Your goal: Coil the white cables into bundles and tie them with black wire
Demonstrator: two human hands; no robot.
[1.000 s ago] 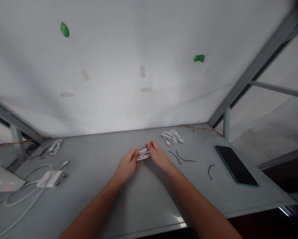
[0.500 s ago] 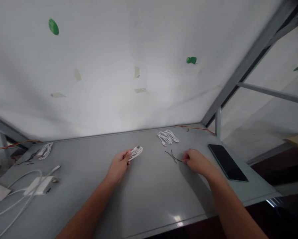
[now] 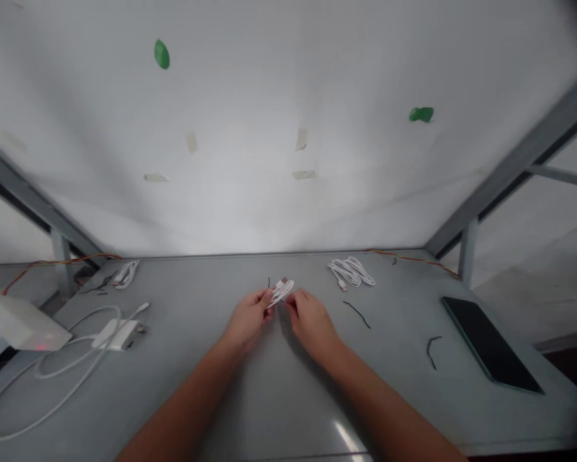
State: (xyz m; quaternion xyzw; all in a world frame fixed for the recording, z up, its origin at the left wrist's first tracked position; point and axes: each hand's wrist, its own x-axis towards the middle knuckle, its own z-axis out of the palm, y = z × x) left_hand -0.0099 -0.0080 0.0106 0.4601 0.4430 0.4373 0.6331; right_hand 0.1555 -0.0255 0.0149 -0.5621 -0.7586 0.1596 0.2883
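Left hand [image 3: 248, 319] closed on a white coiled cable [image 3: 282, 292] at mid-table; right hand [image 3: 312, 326], no longer out by the wires, half-curled against the coil, grip unclear. Farther right, a black wire [image 3: 356, 314], then a white cable bundle [image 3: 350, 272] near the far edge and a black smartphone [image 3: 490, 343].

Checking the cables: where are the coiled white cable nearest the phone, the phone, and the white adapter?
Coiled white cable [image 3: 350, 271], head view, on its loops.
Phone [image 3: 490, 343], head view, on its dark screen.
White adapter [image 3: 117, 335], head view, on its body.
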